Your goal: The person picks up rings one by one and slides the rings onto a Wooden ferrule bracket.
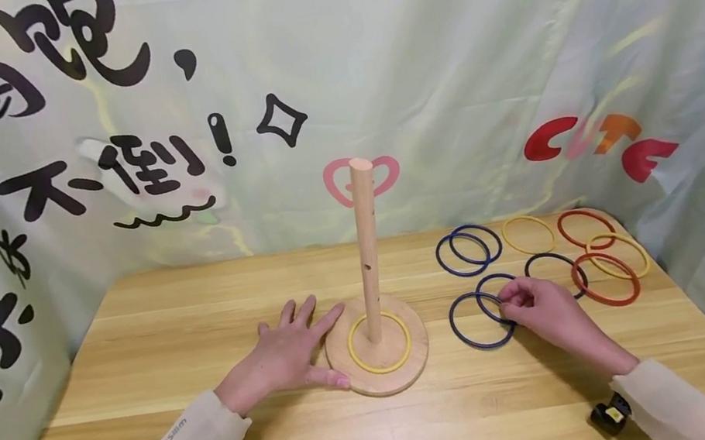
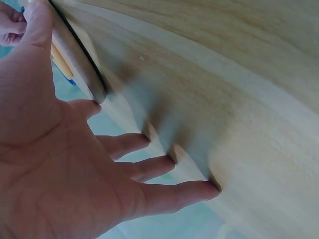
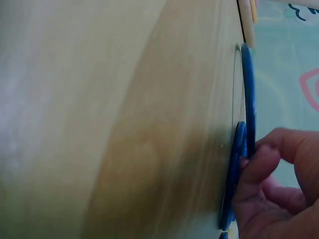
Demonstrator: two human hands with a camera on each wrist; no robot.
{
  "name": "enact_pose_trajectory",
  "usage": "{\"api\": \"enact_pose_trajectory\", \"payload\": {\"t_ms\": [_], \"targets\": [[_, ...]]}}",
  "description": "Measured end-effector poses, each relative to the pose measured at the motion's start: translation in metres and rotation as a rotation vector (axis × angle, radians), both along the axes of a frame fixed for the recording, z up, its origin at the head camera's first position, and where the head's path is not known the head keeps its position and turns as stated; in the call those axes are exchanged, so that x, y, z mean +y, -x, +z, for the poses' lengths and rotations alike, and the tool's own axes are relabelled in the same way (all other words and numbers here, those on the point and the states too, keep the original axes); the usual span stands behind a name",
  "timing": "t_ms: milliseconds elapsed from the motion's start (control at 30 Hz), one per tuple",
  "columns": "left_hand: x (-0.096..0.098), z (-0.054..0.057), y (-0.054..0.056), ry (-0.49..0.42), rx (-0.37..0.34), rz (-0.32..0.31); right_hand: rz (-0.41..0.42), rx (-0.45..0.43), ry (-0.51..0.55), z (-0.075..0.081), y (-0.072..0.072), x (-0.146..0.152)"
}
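A wooden post (image 1: 366, 241) stands upright on a round base (image 1: 419, 346), with a yellow ring (image 1: 409, 337) lying flat around its foot. My left hand (image 1: 286, 349) is spread beside the base, thumb and index finger at its rim. In the left wrist view the other fingertips (image 2: 214, 188) rest on the tabletop. My right hand (image 1: 540, 305) pinches a blue ring (image 1: 454, 332) between thumb and fingers. That ring (image 3: 250, 89) is tilted slightly up off the table in the right wrist view. Another blue ring lies partly under it.
Behind my right hand lie two overlapping blue rings (image 1: 439, 260) and a yellow ring (image 1: 505, 236). Further right, a dark blue ring (image 1: 551, 255), red rings (image 1: 636, 280) and a yellow ring (image 1: 646, 259) overlap. A printed curtain (image 1: 452, 61) hangs behind the table.
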State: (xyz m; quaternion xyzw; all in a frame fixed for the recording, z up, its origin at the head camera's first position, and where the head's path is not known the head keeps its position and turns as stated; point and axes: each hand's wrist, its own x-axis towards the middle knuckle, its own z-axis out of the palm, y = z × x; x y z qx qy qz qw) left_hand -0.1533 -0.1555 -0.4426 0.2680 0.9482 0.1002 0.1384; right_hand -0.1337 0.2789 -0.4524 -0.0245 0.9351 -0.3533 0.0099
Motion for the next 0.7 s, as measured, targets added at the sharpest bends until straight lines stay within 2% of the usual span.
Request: {"api": "enact_pose_trajectory", "payload": {"t_ms": [133, 333, 467, 700], "targets": [[0.000, 0.001, 0.000, -0.006, 0.000, 0.001, 0.016, -0.006, 0.064, 0.002, -0.003, -0.005], [0.000, 0.001, 0.000, -0.006, 0.000, -0.001, -0.002, -0.030, 0.248, 0.011, -0.008, -0.014], [0.000, 0.001, 0.000, -0.005, -0.001, -0.002, 0.000, -0.034, 0.358, 0.029, -0.011, -0.023], [0.000, 0.001, 0.000, -0.009, -0.006, -0.001, 0.005, 0.011, 0.481, 0.075, -0.014, -0.039]]}}
